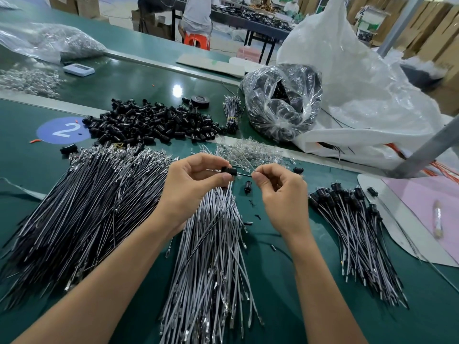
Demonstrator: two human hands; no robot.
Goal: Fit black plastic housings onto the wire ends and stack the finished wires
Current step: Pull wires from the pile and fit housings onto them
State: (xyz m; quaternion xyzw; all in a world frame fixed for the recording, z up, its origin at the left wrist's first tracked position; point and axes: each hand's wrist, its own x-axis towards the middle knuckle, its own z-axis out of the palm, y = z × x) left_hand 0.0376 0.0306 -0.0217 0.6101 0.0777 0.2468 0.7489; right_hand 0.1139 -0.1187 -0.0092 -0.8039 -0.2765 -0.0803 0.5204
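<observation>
Nearest you, below your fingers: a loose fan of grey wires (213, 256) on the green counter (273, 281), metal terminals at the near ends. Left of that, a much bigger pile of black wires (87, 207). Right of your R hand, the finished wires (357, 232) lie stacked w/ black caps on their far ends.

L hand (193, 184): thumb & forefinger clamped on one black housing (229, 170), held sideways over the top of the grey fan. A thin dark wire end (244, 174) sticks out of it toward your R hand (280, 192), whose thumb & forefinger pinch its tip, other fingers curled. Can't tell what's inside the pinch, too small.

Just under the gap btwn your hands, one loose housing (247, 186) lies on the counter. Just beyond your fingers, a heap of clear bulbs (250, 151). Further out & left, the housing pile (154, 122); beside it a tied wire bundle (232, 112) & a tape roll (200, 100). Far right, a clear bag (283, 100) of black parts leans on a white sack (360, 83).
</observation>
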